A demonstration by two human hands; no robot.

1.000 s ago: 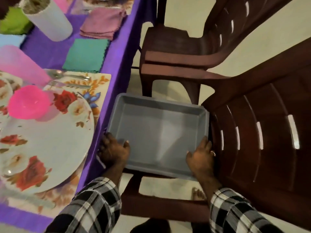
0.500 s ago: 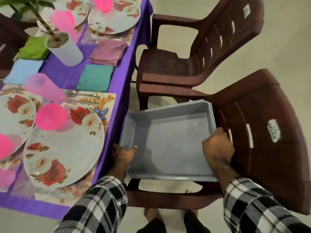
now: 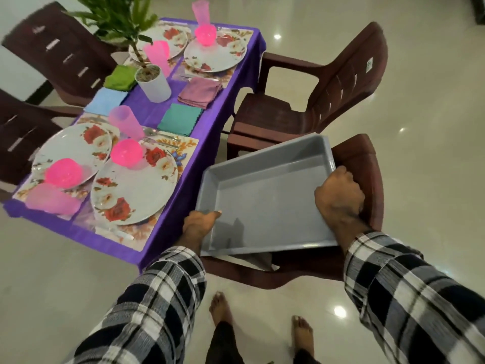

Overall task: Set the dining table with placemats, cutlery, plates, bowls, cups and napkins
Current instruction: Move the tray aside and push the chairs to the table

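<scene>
An empty grey plastic tray (image 3: 265, 203) is held tilted above a brown chair seat. My left hand (image 3: 199, 223) grips its near left edge and my right hand (image 3: 339, 195) grips its right edge. To the left stands the table under a purple cloth (image 3: 181, 195). On it lie floral placemats (image 3: 185, 148), floral plates (image 3: 139, 193), pink bowls (image 3: 126, 153), pink cups (image 3: 125, 122), a fork and spoon (image 3: 160, 136), and folded napkins in teal (image 3: 180, 119), mauve (image 3: 200, 91), blue (image 3: 105, 101) and green (image 3: 119, 77).
A potted plant in a white pot (image 3: 153, 85) stands mid-table. Brown plastic chairs ring the table: one under the tray (image 3: 364, 179), one beyond it (image 3: 315, 95), two on the far left (image 3: 63, 51). My bare feet (image 3: 220, 308) stand on glossy cream floor.
Both hands have lifted the grey tray off the chair seat and tilted it. My head has risen and pulled back, so the whole table shows.
</scene>
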